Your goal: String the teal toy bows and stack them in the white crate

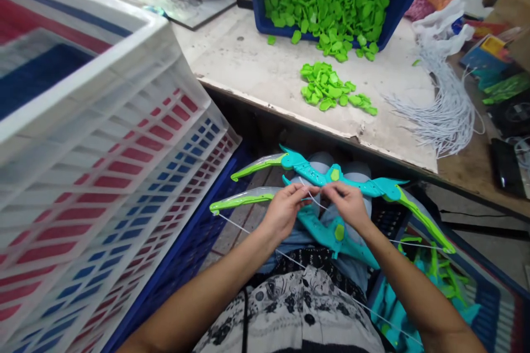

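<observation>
Two toy bows lie across my lap, both teal with lime-green limbs. The farther toy bow (315, 175) spans behind my fingers. Partly under my hands and forearms is the nearer toy bow (331, 234); a white string runs from its left tip toward my body. My left hand (285, 208) pinches a thin white cord (318, 202), whose short end sticks up above the fingers. Close beside it, my right hand (346, 202) has its fingertips pressed together at the same cord. The exact grip between the fingertips is too small to make out.
A large white crate (136, 121) rises at my left. On the white table (248, 66) ahead stand a blue bin (260, 11) of green pieces and a small pile of green pieces (327, 88). A bundle of white cords (451, 116) lies right. Teal parts (397, 309) fill a crate at lower right.
</observation>
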`<action>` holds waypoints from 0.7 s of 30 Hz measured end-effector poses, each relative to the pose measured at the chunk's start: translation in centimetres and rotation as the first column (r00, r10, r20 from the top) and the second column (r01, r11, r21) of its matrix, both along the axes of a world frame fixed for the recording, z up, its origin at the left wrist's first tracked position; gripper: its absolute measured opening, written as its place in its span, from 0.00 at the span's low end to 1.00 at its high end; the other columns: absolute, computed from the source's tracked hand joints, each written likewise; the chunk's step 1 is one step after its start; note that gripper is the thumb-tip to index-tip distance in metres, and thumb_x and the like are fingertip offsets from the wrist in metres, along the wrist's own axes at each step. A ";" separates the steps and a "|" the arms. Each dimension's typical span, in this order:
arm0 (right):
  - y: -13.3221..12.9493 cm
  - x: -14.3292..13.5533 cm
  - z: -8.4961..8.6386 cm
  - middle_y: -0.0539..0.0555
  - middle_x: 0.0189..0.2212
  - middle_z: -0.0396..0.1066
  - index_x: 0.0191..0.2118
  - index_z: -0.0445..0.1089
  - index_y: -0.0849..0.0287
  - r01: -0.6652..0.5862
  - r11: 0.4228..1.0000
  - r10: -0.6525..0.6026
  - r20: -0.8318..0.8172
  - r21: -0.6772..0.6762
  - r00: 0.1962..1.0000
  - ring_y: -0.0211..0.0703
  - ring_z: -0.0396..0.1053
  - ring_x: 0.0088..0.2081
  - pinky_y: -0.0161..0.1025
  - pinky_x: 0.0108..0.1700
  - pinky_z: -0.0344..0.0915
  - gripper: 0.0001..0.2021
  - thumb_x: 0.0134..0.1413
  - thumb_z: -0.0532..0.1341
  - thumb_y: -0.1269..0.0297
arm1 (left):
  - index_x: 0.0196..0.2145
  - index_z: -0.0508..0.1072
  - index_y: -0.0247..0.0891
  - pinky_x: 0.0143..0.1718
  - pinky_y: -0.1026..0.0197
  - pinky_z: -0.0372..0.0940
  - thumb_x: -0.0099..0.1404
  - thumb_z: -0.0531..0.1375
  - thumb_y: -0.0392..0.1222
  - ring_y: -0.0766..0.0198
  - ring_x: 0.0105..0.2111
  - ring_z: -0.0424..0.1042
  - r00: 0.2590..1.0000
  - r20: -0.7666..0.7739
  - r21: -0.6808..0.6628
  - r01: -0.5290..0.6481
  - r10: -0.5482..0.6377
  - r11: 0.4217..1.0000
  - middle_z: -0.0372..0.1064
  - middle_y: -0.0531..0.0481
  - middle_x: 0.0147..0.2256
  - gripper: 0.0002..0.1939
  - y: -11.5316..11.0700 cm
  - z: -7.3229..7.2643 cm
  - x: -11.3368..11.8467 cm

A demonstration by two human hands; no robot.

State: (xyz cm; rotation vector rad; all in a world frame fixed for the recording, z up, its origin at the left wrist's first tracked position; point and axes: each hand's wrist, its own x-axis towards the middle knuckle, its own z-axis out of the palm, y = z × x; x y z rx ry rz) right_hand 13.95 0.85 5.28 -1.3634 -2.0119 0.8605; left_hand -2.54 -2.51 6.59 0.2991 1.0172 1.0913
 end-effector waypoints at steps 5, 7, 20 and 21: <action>3.7 -1.7 -2.6 0.66 0.48 0.69 0.54 0.69 0.62 -0.216 0.958 0.088 0.522 0.189 0.848 0.56 0.65 0.49 0.51 0.52 0.61 0.21 0.55 0.62 0.61 | 0.23 0.65 0.37 0.35 0.59 0.67 0.49 0.71 0.45 0.71 0.20 0.62 0.954 0.298 0.026 0.019 -0.026 0.999 0.58 0.60 0.18 0.18 0.3 1.9 -0.6; 4.4 -2.2 -2.9 0.65 0.45 0.70 0.59 0.64 0.60 -0.304 0.950 0.186 0.652 0.072 0.735 0.55 0.67 0.46 0.49 0.50 0.62 0.24 0.56 0.61 0.63 | 0.24 0.67 0.36 0.28 0.63 0.64 0.49 0.71 0.47 0.73 0.18 0.58 0.976 0.203 0.074 0.061 -0.075 0.995 0.56 0.60 0.17 0.17 0.5 2.4 -1.3; 5.8 4.7 -1.7 0.51 0.51 0.72 0.58 0.67 0.54 -0.323 0.865 0.359 0.023 -0.385 0.933 0.51 0.72 0.50 0.43 0.53 0.67 0.27 0.50 0.64 0.57 | 0.28 0.78 0.35 0.21 0.65 0.52 0.53 0.64 0.48 0.70 0.18 0.58 0.687 -0.670 0.291 -0.103 0.280 0.951 0.65 0.54 0.17 0.12 4.6 2.7 -10.4; 5.6 4.5 -1.8 0.51 0.50 0.73 0.57 0.67 0.54 -0.326 0.854 0.358 0.004 -0.405 0.934 0.51 0.72 0.50 0.44 0.53 0.67 0.27 0.50 0.63 0.57 | 0.28 0.79 0.35 0.23 0.64 0.54 0.54 0.63 0.47 0.69 0.20 0.61 0.640 -0.720 0.310 -0.052 0.270 0.949 0.68 0.53 0.20 0.12 5.3 2.8 -10.6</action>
